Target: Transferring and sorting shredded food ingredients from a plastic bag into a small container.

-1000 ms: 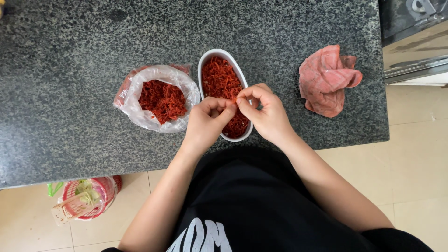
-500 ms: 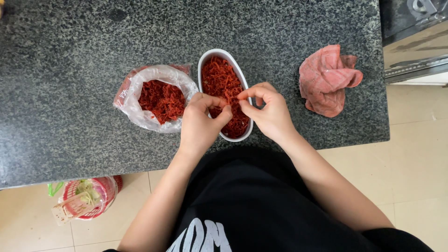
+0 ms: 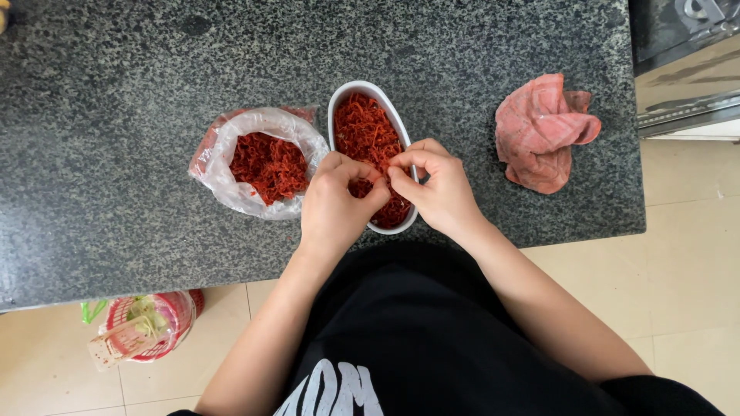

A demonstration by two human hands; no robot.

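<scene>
A white oval dish (image 3: pixel 337 104) full of red shredded strands (image 3: pixel 366 131) stands on the speckled granite counter (image 3: pixel 116 92). Both of my hands hover over its near end. My left hand (image 3: pixel 335 204) and my right hand (image 3: pixel 435 185) meet fingertip to fingertip, pinching a small bit of the red strands between them. To the left of the dish lies an open clear plastic bag (image 3: pixel 231 181) with more red strands (image 3: pixel 266 166) inside.
A crumpled pink cloth (image 3: pixel 543 131) lies on the counter to the right. The counter's near edge runs just under my hands. On the tiled floor at lower left stands a red basket (image 3: pixel 146 331) with scraps. A metal appliance (image 3: pixel 686 62) sits at the upper right.
My hands have shifted slightly over the dish's near end. The fingertips of both hands have drawn closer together. The dish, bag and cloth stay put.
</scene>
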